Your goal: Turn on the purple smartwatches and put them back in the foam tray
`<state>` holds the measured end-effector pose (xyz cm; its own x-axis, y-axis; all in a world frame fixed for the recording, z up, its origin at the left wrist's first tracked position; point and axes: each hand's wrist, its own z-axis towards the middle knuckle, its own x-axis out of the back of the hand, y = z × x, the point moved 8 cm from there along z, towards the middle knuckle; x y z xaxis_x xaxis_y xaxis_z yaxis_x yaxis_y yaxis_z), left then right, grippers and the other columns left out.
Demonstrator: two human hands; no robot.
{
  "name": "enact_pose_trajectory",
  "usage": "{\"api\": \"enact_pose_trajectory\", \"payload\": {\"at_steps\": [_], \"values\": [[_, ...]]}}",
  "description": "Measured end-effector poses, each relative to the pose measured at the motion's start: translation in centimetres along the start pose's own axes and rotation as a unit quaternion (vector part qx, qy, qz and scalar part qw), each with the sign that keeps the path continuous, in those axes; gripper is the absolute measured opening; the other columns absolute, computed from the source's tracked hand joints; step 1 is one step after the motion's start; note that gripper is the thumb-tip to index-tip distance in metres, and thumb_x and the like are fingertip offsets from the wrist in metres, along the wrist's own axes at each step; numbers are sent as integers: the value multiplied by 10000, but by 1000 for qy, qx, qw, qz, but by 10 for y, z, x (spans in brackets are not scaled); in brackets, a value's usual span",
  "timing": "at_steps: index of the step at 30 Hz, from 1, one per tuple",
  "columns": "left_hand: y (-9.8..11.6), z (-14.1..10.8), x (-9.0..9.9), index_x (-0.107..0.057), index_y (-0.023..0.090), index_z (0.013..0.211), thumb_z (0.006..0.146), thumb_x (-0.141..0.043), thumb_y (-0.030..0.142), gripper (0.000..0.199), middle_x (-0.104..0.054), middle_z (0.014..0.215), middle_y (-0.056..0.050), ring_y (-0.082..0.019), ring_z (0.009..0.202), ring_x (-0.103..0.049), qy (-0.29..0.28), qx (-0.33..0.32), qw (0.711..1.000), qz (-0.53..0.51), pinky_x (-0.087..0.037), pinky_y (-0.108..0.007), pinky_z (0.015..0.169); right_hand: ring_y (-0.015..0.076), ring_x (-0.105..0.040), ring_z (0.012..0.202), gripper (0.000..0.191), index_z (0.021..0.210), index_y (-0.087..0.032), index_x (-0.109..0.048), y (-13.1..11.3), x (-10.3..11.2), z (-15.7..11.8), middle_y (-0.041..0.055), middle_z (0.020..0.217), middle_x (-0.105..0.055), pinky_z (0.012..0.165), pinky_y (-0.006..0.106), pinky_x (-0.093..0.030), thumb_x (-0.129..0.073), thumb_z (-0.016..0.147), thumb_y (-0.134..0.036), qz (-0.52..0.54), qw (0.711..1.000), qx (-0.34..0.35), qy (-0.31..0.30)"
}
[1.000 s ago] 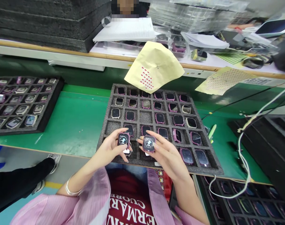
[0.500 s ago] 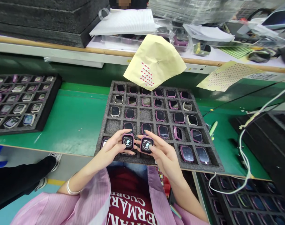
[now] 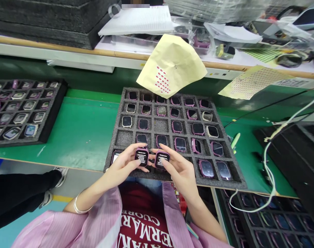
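Both hands are over the near side of the tray, and from my remote seat I see each pinching one watch. My left hand (image 3: 122, 163) grips the left watch (image 3: 141, 154) between a thumb laid over its screen and fingers curled round its casing; my right hand (image 3: 179, 169) grips the right watch (image 3: 162, 158) the same way. I cannot tell how hard either thumb presses.

For edges, the foam tray (image 3: 124, 139) beneath me runs along the front lip of the green bench (image 3: 84, 120), my forearms crossing that lip. Ahead, the shelf edge (image 3: 69, 55) bounds my reach, and a yellow sheet (image 3: 172, 65) hangs from it over the tray's far row. On my left, green surface stretches to a second tray (image 3: 52, 124), the widest room I have sideways. On my right, a narrower strip holds a light-green tool (image 3: 235, 141) and a looping white cable (image 3: 272, 172), with dark foam trays (image 3: 299, 158) beyond.

Both watches sit at the fingertips, side by side, only a narrow gap between them, screens facing up with white text on black. More watches fill pockets just beyond my fingers and to the right.
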<state>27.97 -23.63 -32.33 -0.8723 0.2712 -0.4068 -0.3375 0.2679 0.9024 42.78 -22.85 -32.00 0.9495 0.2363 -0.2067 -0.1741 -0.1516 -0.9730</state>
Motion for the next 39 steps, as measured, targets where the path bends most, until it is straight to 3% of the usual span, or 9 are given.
{"api": "enact_pose_trajectory", "payload": {"at_steps": [4, 8, 12, 17, 23, 29, 33, 36, 39], "values": [[1, 0, 0, -502, 217, 1248, 869, -577, 223, 387, -634, 1121, -102, -219, 949, -652, 0, -5, 1000, -1, -598, -335, 763, 250, -633, 1093, 362, 1265, -266, -579, -4, -4, -1, 70, 1217, -650, 988, 451, -490, -617, 905, -261, -6, 1000, 2, -13], [2, 0, 3, -503, 214, 1241, 854, -602, 219, 400, -627, 1073, -88, -217, 942, -648, 16, -8, 1000, -6, -601, -348, 764, 269, -549, 1210, 601, 1375, -306, -455, -6, -8, -6, 76, 1358, -538, 1032, 472, -448, -692, 837, -181, 12, 996, -1, -83], [5, 2, 3, -486, 209, 1242, 864, -598, 226, 395, -638, 1042, -88, -217, 941, -656, 10, -12, 1000, -22, -601, -334, 748, 264, -554, 1193, 594, 1408, -317, -399, -13, 16, -14, 83, 1327, -544, 1002, 452, -472, -634, 878, -187, -141, 987, 21, -78], [5, 4, 3, -506, 182, 1187, 874, -598, 229, 330, -654, 976, -80, -193, 867, -676, 12, -13, 999, -29, -601, -288, 691, 295, -535, 1124, 406, 1229, -262, -555, -37, 59, -20, 101, 1196, -558, 971, 450, -445, -675, 843, -293, -466, 877, 112, -38], [5, 6, 8, -534, 172, 1121, 866, -610, 227, 272, -657, 934, -68, -184, 824, -684, 17, -4, 1000, -20, -599, -259, 639, 291, -487, 1165, 484, 1378, -251, -433, -33, 79, -31, 117, 1256, -473, 958, 442, -433, -531, 928, -399, -594, 792, 99, -98], [12, 4, 8, -522, 177, 1145, 880, -576, 257, 282, -640, 949, -77, -206, 843, -680, 12, -19, 1000, -2, -598, -291, 648, 320, -598, 915, 501, 1100, -145, -620, -45, 111, -45, 157, 1032, -599, 815, 471, -483, -315, 971, -520, -686, 712, 117, 91], [16, 4, 19, -405, 237, 1299, 825, -636, 204, 528, -567, 1132, -93, -211, 933, -661, 30, -46, 993, 107, -585, -306, 727, 266, -607, 712, 656, 1152, -93, -600, -32, 122, -44, 150, 926, -593, 655, 403, -495, -294, 931, -630, -682, 715, 60, 140], [25, 10, 44, -354, 240, 1350, 826, -633, 218, 594, -541, 1217, -114, -219, 982, -642, 84, -89, 946, 299, -562, -355, 820, 211, -549, 577, 637, 1050, -110, -640, -30, 126, -43, 74, 746, -572, 571, 355, -470, -394, 875, -671, -640, 748, 56, 165], [41, 16, 63, -443, 194, 1291, 850, -613, 282, 481, -554, 1194, -115, -247, 1034, -597, 120, -120, 836, 522, -515, -421, 892, 201, -555, 607, 458, 828, -173, -663, -32, 129, -45, 53, 736, -566, 611, 347, -472, -508, 850, -603, -590, 787, 54, 169]]}}
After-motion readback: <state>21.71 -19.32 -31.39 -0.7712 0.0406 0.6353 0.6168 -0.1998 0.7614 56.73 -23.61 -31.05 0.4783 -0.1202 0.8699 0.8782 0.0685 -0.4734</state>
